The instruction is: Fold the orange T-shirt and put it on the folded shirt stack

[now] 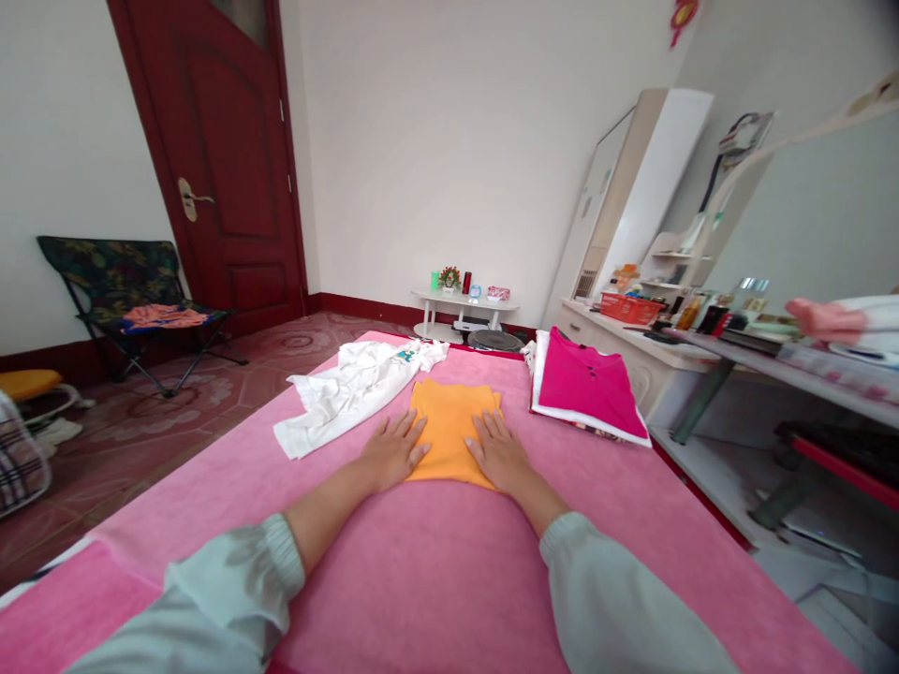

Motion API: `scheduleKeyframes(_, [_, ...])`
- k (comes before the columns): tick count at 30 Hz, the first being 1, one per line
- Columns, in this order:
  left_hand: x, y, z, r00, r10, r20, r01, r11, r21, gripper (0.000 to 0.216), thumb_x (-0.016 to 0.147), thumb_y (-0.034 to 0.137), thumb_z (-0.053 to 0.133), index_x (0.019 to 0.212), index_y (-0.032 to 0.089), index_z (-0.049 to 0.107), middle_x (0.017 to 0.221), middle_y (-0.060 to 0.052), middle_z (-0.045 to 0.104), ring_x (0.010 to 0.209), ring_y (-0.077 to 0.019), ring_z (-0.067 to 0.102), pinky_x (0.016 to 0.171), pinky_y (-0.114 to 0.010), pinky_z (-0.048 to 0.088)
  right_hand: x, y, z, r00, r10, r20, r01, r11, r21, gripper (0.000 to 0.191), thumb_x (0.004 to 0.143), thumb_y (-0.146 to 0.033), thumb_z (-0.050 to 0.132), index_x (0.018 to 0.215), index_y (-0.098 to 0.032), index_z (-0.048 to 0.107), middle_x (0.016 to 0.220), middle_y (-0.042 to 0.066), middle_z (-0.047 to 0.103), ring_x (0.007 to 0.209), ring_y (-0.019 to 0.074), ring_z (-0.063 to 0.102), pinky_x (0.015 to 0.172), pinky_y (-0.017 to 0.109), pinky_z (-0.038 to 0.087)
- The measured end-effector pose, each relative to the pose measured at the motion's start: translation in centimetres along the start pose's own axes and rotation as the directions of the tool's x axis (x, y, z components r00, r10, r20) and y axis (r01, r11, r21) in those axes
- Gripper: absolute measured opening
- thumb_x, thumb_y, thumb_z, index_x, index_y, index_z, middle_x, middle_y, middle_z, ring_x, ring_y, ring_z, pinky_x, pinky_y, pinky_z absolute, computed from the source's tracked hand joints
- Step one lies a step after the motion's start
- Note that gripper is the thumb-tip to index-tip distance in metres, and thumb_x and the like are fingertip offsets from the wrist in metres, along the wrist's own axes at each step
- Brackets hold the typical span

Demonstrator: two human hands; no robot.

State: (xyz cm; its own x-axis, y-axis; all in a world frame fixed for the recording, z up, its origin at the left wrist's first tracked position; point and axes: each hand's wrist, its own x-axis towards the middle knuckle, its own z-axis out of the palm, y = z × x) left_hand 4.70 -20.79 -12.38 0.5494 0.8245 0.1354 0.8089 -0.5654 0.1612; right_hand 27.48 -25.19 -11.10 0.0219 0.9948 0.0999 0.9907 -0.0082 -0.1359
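Observation:
A folded orange garment [450, 421] lies on the pink bed cover [421, 580]. My left hand [393, 451] lies flat and open on its left edge, fingers stretched forward. My right hand [497, 451] lies flat and open on its right part. Both hands press on the cloth and hold nothing. A crumpled white garment [351, 388] is spread to the left of the orange one. To the right sits a stack of folded clothes with a magenta shirt [586, 379] on top.
A red door [225, 159] and a folding chair [133, 300] with clothes on it stand at the left. A small white table [464, 304] stands by the far wall. A dresser [632, 346] with bottles and a red basket runs along the right.

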Motion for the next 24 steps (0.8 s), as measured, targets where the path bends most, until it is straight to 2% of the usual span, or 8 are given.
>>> scheduleKeyframes(3, [-1.0,0.2,-0.6,0.995,0.045,-0.095,-0.047,0.998,-0.028,0.055,0.093,0.048,0.029,0.138,0.018,0.041,0.149,-0.011,0.030,0.137,-0.0249,0.027,0.111,-0.043,0.020,-0.5,0.2,0.3,0.997,-0.039,-0.068,0.039,0.999,0.007,0.058,0.094,-0.045,0.027,0.143,-0.015,0.032,0.152,0.007,0.024,0.141,0.0225,0.011,0.111,0.039,0.015])
scheduleKeyframes(5, [-1.3,0.6,-1.3,0.977,0.102,-0.187,-0.111,0.993,-0.034,0.042,0.093,0.038,0.036,0.121,0.016,0.058,0.140,-0.012,0.044,0.127,-0.0241,0.041,0.107,-0.037,0.028,-0.8,0.3,0.3,0.992,-0.056,-0.111,0.060,0.998,0.033,0.055,0.093,-0.042,0.031,0.140,-0.014,0.037,0.150,0.009,0.029,0.140,0.0224,0.017,0.110,0.037,0.018])
scheduleKeyframes(8, [-1.7,1.5,-2.8,0.949,0.216,-0.231,-0.235,0.970,-0.058,0.032,0.092,0.034,0.039,0.089,0.018,0.067,0.106,-0.009,0.063,0.099,-0.0198,0.057,0.091,-0.031,0.041,-1.2,0.4,-0.6,0.973,-0.124,-0.197,0.146,0.984,0.103,0.043,0.091,-0.035,0.040,0.127,-0.016,0.054,0.138,0.009,0.048,0.129,0.0203,0.037,0.107,0.033,0.024])
scheduleKeyframes(10, [-2.0,2.0,-3.6,0.935,0.287,-0.209,-0.311,0.946,-0.089,0.031,0.088,0.044,0.045,0.081,0.020,0.064,0.088,-0.005,0.063,0.086,-0.0185,0.058,0.080,-0.029,0.044,-1.7,0.5,-1.7,0.956,-0.190,-0.222,0.230,0.958,0.169,0.031,0.089,-0.035,0.046,0.106,-0.019,0.066,0.118,0.007,0.062,0.111,0.0182,0.052,0.099,0.029,0.033])
scheduleKeyframes(13, [-2.6,2.4,-4.4,0.913,0.362,-0.188,-0.383,0.919,-0.088,0.035,0.075,0.054,0.060,0.085,0.021,0.061,0.088,-0.004,0.061,0.085,-0.0202,0.056,0.077,-0.030,0.043,-2.5,0.8,-3.5,0.950,-0.287,-0.124,0.311,0.911,0.270,0.021,0.076,-0.040,0.062,0.082,-0.020,0.068,0.091,0.003,0.066,0.084,0.0158,0.058,0.079,0.026,0.042])
scheduleKeyframes(16, [-2.9,2.5,-4.6,0.905,0.393,-0.164,-0.407,0.911,-0.061,0.027,0.069,0.035,0.064,0.092,0.021,0.059,0.094,-0.003,0.059,0.088,-0.0209,0.055,0.079,-0.031,0.042,-2.8,1.3,-4.5,0.924,-0.381,0.025,0.349,0.871,0.345,0.034,0.060,-0.029,0.074,0.091,-0.020,0.065,0.089,0.001,0.064,0.078,0.0147,0.057,0.070,0.023,0.042])
scheduleKeyframes(18, [-2.9,2.5,-4.6,0.905,0.400,-0.146,-0.410,0.911,-0.045,0.029,0.065,0.019,0.058,0.094,0.022,0.058,0.097,-0.003,0.058,0.091,-0.0204,0.054,0.081,-0.030,0.042,-2.7,1.6,-4.6,0.911,-0.404,0.081,0.355,0.869,0.345,0.037,0.058,-0.016,0.068,0.095,-0.019,0.064,0.091,0.001,0.064,0.079,0.0138,0.057,0.068,0.021,0.041])
scheduleKeyframes(24, [-2.4,2.5,-4.0,0.921,0.353,-0.163,-0.364,0.931,-0.036,0.031,0.064,0.005,0.043,0.084,0.021,0.061,0.088,-0.004,0.061,0.088,-0.0189,0.056,0.076,-0.028,0.042,-2.7,1.1,-4.9,0.949,-0.313,0.051,0.304,0.943,0.135,0.028,0.059,-0.004,0.049,0.076,-0.018,0.066,0.077,0.000,0.066,0.070,0.0124,0.056,0.060,0.020,0.034])
